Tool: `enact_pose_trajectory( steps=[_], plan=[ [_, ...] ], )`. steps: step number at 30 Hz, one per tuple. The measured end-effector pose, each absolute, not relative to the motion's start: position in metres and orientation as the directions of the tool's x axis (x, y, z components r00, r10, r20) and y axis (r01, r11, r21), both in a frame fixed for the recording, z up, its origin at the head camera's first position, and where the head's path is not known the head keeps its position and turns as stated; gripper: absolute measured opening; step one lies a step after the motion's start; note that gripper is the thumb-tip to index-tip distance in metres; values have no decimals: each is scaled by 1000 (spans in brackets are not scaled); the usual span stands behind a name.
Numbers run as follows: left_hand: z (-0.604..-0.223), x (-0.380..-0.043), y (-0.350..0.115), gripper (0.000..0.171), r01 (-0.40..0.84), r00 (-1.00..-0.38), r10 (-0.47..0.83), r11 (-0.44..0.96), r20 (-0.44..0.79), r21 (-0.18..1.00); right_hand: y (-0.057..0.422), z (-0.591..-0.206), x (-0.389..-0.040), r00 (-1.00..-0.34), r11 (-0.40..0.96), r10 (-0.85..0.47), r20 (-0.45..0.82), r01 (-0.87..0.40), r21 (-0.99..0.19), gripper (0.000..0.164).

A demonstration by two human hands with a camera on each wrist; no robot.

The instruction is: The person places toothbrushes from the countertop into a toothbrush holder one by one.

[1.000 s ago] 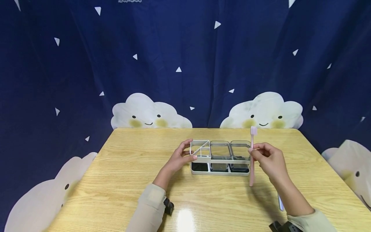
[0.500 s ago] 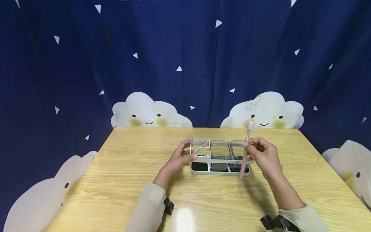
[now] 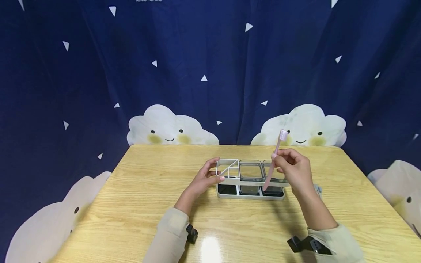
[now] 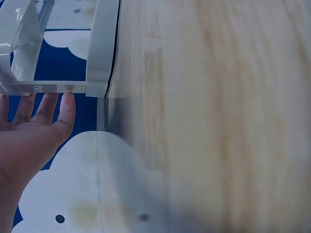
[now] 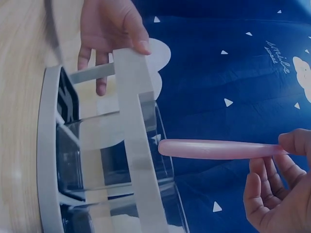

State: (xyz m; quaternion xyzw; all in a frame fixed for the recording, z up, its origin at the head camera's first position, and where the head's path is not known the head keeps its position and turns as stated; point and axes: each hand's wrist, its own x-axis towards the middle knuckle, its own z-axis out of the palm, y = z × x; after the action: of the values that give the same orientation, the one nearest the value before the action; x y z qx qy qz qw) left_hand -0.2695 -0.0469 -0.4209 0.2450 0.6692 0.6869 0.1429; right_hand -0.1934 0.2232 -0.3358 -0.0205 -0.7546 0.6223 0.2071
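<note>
My right hand (image 3: 296, 171) pinches a pink toothbrush (image 3: 269, 176) between thumb and fingers, with its pale bristle head up and the handle slanting down to the left. In the right wrist view the handle's rounded end (image 5: 170, 147) is right at the rim of the middle clear cup (image 5: 87, 160). A white two-tier toothbrush holder (image 3: 253, 183) stands on the table with two clear cups and, at its left, a section split by dividers. My left hand (image 3: 201, 179) grips the holder's left end, thumb at the front rail and fingers at the side.
The holder stands on a wooden table (image 3: 148, 190). A light blue thing (image 3: 318, 190) lies right of the holder, partly hidden by my right forearm. Behind the table hangs a dark blue curtain (image 3: 184, 73) with clouds and triangles.
My right hand has carried the toothbrush left and slightly up, from the holder's right end to over the cups, tilting it more. The left hand keeps its place.
</note>
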Motion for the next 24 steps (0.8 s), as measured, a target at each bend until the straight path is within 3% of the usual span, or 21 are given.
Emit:
enact_pose_trajectory(
  steps=[12, 24],
  plan=[
    [-418, -268, -45, 70, 132, -841, 521, -60, 144, 989, 213, -325, -203, -901, 53, 297, 317, -316, -947, 12],
    [-418, -266, -45, 70, 118, -847, 512, -82, 143, 990, 193, -323, -220, -874, -36, 340, 347, -381, -924, 9]
  ],
)
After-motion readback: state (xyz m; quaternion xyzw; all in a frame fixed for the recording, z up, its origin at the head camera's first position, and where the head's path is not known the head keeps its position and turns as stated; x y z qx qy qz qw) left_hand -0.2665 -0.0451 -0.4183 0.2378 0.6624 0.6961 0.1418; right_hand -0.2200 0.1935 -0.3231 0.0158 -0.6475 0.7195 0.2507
